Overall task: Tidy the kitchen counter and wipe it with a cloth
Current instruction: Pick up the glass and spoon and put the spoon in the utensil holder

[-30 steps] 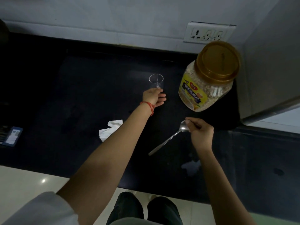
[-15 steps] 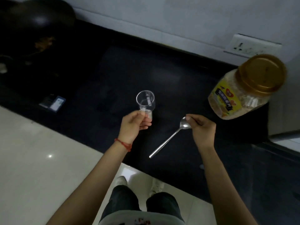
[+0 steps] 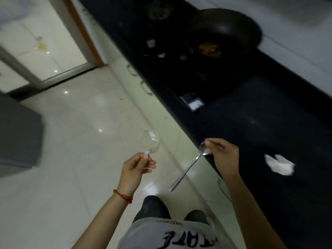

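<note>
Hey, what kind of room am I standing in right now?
Most likely a home kitchen: a long black counter carries a dark wok, cabinet handles sit below it, and the floor is glossy tile.

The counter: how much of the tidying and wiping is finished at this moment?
Done: the glass and spoon are off the counter. In hand: the left hand holds the glass, the right hand the spoon, both over the floor. Left: the white cloth, a small packet and a dark pan remain there; no wiping shows.

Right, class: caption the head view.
Left hand holds a glass, right hand a spoon, beside the dark counter.
</note>
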A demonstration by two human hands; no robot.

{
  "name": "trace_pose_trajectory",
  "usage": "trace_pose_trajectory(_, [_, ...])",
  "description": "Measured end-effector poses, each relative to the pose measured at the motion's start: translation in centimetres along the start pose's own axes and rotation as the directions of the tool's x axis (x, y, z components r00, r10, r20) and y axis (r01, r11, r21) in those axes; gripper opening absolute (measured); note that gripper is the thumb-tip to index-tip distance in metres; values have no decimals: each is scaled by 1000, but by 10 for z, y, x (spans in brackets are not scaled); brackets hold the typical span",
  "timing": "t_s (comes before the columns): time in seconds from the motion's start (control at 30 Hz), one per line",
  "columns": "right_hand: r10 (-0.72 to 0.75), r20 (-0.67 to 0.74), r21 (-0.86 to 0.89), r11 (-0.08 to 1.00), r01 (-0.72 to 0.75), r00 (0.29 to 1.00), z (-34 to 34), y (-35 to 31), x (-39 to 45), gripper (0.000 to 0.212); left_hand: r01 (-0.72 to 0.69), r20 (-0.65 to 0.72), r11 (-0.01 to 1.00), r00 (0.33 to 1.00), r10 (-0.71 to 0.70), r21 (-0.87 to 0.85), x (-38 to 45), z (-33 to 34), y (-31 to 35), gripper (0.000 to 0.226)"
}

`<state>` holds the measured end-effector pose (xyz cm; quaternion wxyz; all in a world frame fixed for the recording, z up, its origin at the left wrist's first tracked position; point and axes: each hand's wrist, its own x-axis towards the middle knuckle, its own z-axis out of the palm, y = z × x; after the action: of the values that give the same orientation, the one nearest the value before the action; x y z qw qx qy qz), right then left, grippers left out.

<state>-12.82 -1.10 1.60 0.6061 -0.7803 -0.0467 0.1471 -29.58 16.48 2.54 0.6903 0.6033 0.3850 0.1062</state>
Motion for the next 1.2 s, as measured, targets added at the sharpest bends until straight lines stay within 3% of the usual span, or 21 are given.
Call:
trace_pose_trajectory(0.17, [-47, 169, -80, 995, 61, 984, 116, -13, 18, 29, 58, -218, 998, 974, -58, -9, 17, -113, -10, 27])
trace_pose_trajectory(0.33, [-100, 273, -142, 979, 143, 957, 194, -24, 36, 31, 73, -366, 991, 924, -108, -110, 45, -170, -6, 27])
trace_pose_trajectory(0.47, [-122, 327, -180, 966, 188, 937, 245, -32, 69, 11, 41, -434, 984, 894, -114, -174, 92, -203, 15, 27])
trace_pose_trajectory(0.87, [-129, 462, -149, 964, 220, 877, 444, -111, 216, 12, 0, -622, 978, 772, -132, -207, 251, -307, 87, 28])
trace_pose_trajectory(1.2, [-171, 553, -165, 937, 309, 815, 622, -163, 296, 11, -7, -724, 957, 656, -213, -289, 348, -417, 95, 28])
